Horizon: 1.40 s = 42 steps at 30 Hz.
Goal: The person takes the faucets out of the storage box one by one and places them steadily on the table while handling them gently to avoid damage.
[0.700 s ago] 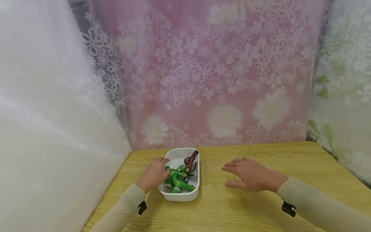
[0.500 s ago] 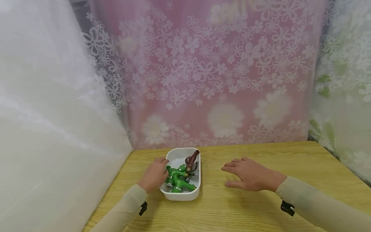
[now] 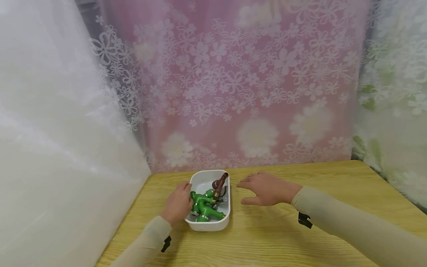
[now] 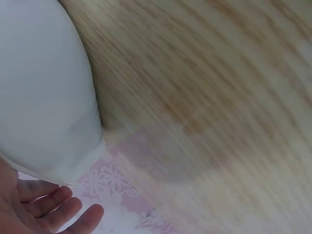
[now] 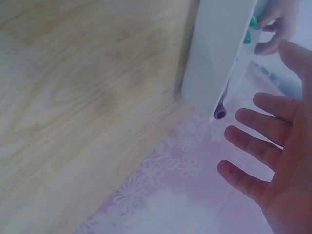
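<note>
A white plastic tub (image 3: pixel 208 226) stands on the table, holding several green taps (image 3: pixel 208 212) and a dark brown tap (image 3: pixel 219 184) with a brass threaded end. A dark metal piece lies partly hidden beneath them. My left hand (image 3: pixel 178 203) is at the tub's left rim, close to the green taps; its fingers (image 4: pixel 63 202) look loosely extended at the rim in the left wrist view, the thumb hidden there. My right hand (image 3: pixel 265 188) hovers to the right of the tub, palm toward it, with fingers (image 5: pixel 253 141) spread and nothing held.
The wood-grain table (image 3: pixel 267 241) extends to both sides of the tub. A pink floral curtain (image 3: pixel 250 92) hangs along its back edge, a white sheet (image 3: pixel 66 148) rises on the left and a pale floral sheet (image 3: pixel 393 111) on the right.
My right hand has moved left and slightly farther back, closer to the tub. My left hand stays at the left rim with only a slight shift, and the tub's contents look unchanged.
</note>
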Each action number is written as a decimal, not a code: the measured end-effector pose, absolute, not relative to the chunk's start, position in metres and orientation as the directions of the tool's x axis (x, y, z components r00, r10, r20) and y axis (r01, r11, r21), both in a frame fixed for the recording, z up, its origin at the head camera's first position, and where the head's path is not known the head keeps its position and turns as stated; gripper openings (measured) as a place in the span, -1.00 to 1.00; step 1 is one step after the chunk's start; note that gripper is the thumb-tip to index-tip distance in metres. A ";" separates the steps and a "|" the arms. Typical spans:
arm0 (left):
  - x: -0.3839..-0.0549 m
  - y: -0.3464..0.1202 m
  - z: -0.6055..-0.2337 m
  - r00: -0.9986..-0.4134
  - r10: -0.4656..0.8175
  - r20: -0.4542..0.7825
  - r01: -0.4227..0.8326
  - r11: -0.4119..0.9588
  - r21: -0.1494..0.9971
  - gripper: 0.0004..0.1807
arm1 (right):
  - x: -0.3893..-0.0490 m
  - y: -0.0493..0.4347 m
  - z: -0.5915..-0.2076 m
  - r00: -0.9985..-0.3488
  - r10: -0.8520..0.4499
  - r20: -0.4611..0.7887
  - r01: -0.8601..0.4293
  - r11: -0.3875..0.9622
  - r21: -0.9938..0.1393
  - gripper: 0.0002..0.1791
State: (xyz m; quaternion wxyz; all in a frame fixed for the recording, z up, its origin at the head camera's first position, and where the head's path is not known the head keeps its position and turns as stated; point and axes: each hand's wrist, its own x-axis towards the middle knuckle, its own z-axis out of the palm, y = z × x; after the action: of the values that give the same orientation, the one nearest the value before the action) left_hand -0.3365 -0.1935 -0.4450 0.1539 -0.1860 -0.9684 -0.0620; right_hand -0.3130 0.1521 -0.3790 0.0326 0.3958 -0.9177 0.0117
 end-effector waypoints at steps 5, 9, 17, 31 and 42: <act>-0.338 -0.193 -0.446 -0.904 0.310 0.295 0.348 0.934 0.084 -0.49 | -0.331 0.133 -0.372 -0.664 -0.742 0.095 -0.747 0.665 -0.025 -0.37; -0.339 -0.194 -0.449 -0.905 0.312 0.289 0.347 0.935 0.075 -0.48 | -0.344 0.114 -0.366 -0.664 -0.743 0.079 -0.747 0.663 -0.044 -0.44; -0.334 -0.196 -0.453 -0.896 0.323 0.305 0.354 0.934 0.050 -0.50 | -0.366 0.083 -0.365 -0.683 -0.730 0.012 -0.729 0.680 -0.079 -0.45; -0.337 -0.192 -0.453 -0.881 0.330 0.338 0.362 0.932 0.034 -0.52 | -0.393 0.056 -0.374 -0.716 -0.696 -0.053 -0.695 0.718 -0.046 -0.50; -0.336 -0.190 -0.450 -0.896 0.270 0.354 0.314 0.946 0.075 -0.53 | -0.404 0.039 -0.375 -0.761 -0.641 -0.101 -0.632 0.767 -0.108 -0.63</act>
State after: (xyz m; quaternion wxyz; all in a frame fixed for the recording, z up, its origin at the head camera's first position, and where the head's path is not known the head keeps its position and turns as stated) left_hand -0.3360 -0.1901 -0.4503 0.1720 -0.1503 -0.9714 -0.0651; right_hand -0.4038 0.0393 -0.3748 -0.0660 0.3394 -0.9377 0.0336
